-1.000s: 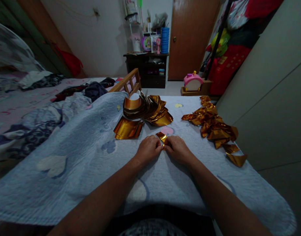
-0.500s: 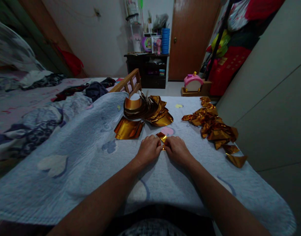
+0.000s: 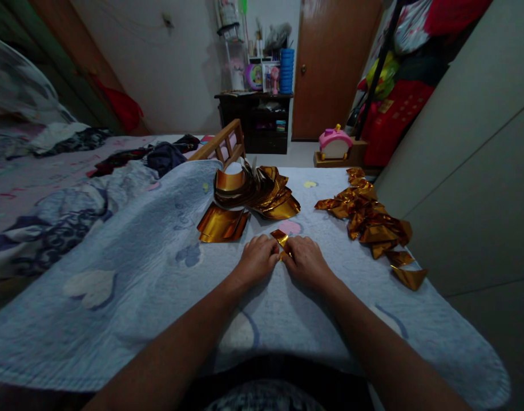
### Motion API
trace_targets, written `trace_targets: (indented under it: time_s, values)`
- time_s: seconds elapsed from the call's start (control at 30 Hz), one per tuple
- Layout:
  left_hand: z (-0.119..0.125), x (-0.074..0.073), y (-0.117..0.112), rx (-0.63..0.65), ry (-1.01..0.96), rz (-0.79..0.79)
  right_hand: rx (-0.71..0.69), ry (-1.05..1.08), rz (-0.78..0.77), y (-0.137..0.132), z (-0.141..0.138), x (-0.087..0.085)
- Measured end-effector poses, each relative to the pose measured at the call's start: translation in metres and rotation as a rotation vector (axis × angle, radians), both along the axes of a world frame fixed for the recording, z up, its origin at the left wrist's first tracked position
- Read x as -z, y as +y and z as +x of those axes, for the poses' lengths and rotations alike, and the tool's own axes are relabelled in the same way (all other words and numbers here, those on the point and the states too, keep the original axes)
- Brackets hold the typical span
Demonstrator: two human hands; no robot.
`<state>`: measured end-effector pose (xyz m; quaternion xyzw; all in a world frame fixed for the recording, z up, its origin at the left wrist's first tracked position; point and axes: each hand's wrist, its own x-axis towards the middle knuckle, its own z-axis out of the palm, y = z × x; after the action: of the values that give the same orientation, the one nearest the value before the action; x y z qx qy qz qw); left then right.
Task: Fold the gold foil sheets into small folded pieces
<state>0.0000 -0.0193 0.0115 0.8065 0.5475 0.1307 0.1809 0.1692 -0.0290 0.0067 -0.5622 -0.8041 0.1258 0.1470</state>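
Between my two hands is a small piece of folded gold foil paper [image 3: 280,237], its shiny strip showing past the fingertips. My left hand [image 3: 259,257] is closed, gripping the paper's left side with thumb and fingers. From the other side my right hand [image 3: 305,258] pinches the same piece. Much of the paper is hidden by the fingers. Beyond my left hand lie a flat stack of gold foil sheets [image 3: 223,224] and a larger fanned, curled pile of sheets [image 3: 270,191]. Folded gold foil pieces [image 3: 365,214] lie heaped to the right.
A pale blue quilt [image 3: 159,319] with heart shapes lies under everything. On the left is a bed [image 3: 26,182] with rumpled cloths. A wooden rail [image 3: 219,142], a dark cabinet [image 3: 253,125] and a pink toy [image 3: 334,142] stand beyond. Pale panels [image 3: 480,188] border the right.
Both hands keep hold of the foil paper in nearly the same place, with only a slight shift of the fingers around it. The whole view has moved slightly.
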Motion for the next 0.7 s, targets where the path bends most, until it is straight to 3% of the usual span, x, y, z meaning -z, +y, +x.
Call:
trace_targets:
  time_s: [0.27,0.5,0.7]
  values:
    - [-0.006,0.000,0.003,0.052,-0.081,-0.028,-0.015,0.019,-0.066,0.002,0.007,0.002]
    - [-0.010,0.003,0.005,0.076,-0.131,-0.010,-0.051,0.087,-0.041,0.000,0.011,0.005]
    - [-0.016,-0.003,0.009,0.073,-0.302,0.064,-0.102,0.145,0.013,-0.001,0.014,0.007]
